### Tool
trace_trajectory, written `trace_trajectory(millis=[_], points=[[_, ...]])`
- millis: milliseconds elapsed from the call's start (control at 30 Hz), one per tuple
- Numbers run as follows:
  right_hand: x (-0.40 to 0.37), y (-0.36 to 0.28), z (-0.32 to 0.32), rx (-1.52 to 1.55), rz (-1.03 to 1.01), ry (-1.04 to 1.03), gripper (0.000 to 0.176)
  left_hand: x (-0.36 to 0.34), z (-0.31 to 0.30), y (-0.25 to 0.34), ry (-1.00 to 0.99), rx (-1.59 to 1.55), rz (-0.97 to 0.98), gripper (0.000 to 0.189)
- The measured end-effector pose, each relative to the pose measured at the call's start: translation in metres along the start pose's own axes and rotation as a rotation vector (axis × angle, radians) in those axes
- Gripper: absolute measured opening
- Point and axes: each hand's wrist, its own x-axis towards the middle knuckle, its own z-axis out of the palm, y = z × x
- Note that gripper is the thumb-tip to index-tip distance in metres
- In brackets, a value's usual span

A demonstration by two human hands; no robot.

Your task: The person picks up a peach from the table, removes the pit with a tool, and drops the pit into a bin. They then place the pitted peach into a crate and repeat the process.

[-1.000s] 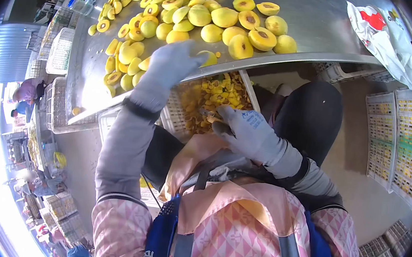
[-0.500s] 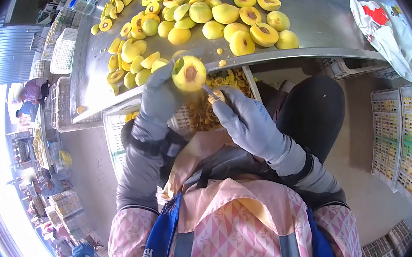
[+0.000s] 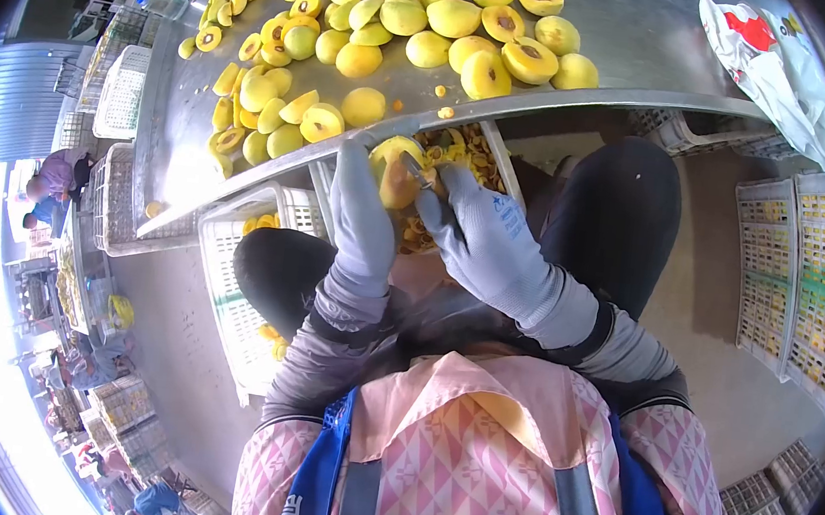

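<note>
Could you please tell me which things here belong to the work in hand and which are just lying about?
In use: left hand, fruit half, right hand, small tool, scrap crate, cut fruit pile.
Lying about: plastic bag, stacked trays.

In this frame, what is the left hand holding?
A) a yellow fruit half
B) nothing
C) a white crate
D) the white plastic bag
A: the left hand is closed round a yellow fruit half by the edge of the metal table, while the right hand puts a small tool to it.
</note>
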Motion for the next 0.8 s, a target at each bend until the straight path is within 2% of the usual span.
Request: trace_trajectory(millis=[33,133,233,333,433,533,633,733,800], points=[[-0.001,0.0,0.0,0.006,0.004,-0.001,0.021,0.0,0.001,0.005,0.015,0.061,0.026,0.027],[-0.003,-0.002,-0.001,-0.002,-0.054,0.047,0.02,0.005,0.002,0.009,-0.01,-0.1,-0.027,0.024],[-0.002,-0.004,-0.006,-0.022,-0.067,-0.022,0.02,0.005,-0.003,0.013,-0.07,0.018,-0.086,0.022],[-0.002,-0.007,-0.008,0.011,-0.06,-0.045,0.018,0.007,0.002,-0.004,-0.119,-0.382,-0.169,0.021],[-0.005,-0.003,-0.006,0.073,-0.047,-0.084,0.017,0.015,-0.005,-0.003,-0.275,-0.483,-0.078,0.021],[-0.005,-0.001,-0.01,0.024,0.011,-0.179,0.026,0.02,-0.008,0.009,-0.271,-0.488,-0.262,0.025],[-0.003,0.006,-0.008,0.011,-0.04,-0.078,0.017,0.02,-0.007,0.023,-0.206,-0.598,-0.598,0.029],[-0.004,0.0,-0.006,-0.112,-0.038,-0.034,0.017,0.017,-0.003,0.019,-0.181,-0.415,-0.505,0.033],[-0.001,-0.004,-0.014,-0.099,0.03,-0.169,0.019,0.016,-0.002,0.023,-0.204,-0.433,-0.548,0.034]])
